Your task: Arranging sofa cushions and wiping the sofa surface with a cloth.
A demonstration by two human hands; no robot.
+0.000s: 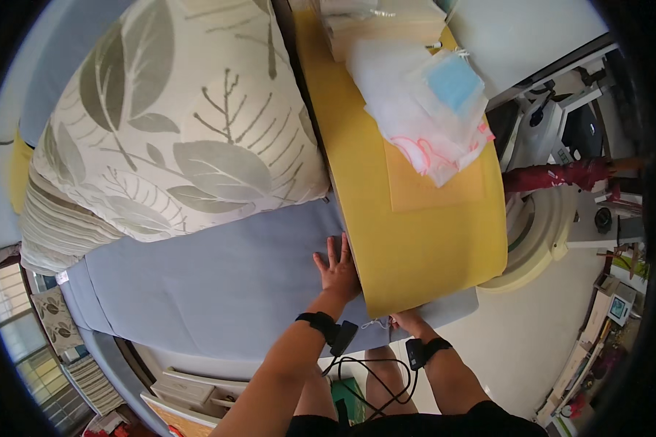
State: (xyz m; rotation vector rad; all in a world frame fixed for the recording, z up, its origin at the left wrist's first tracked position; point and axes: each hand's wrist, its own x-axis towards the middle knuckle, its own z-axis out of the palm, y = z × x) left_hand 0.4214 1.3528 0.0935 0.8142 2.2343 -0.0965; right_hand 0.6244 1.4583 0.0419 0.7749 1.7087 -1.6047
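Observation:
My left hand lies with fingers spread on the grey-blue sofa seat cushion, its inner side against the yellow-covered armrest. Part of the thumb side is hidden at that edge. My right hand is at the front lower corner of the armrest, fingers partly tucked beneath the yellow cover. A thin white cord loops out beside its fingertips; whether the fingers pinch it, I cannot tell. Black bands with small boxes, joined to a black cable, circle both wrists.
A leaf-patterned pillow and a striped cushion rest on the sofa. Plastic bags and a blue packet lie on the armrest above a flat orange-yellow sheet. Right of it stand a cream round tub and a folded red umbrella.

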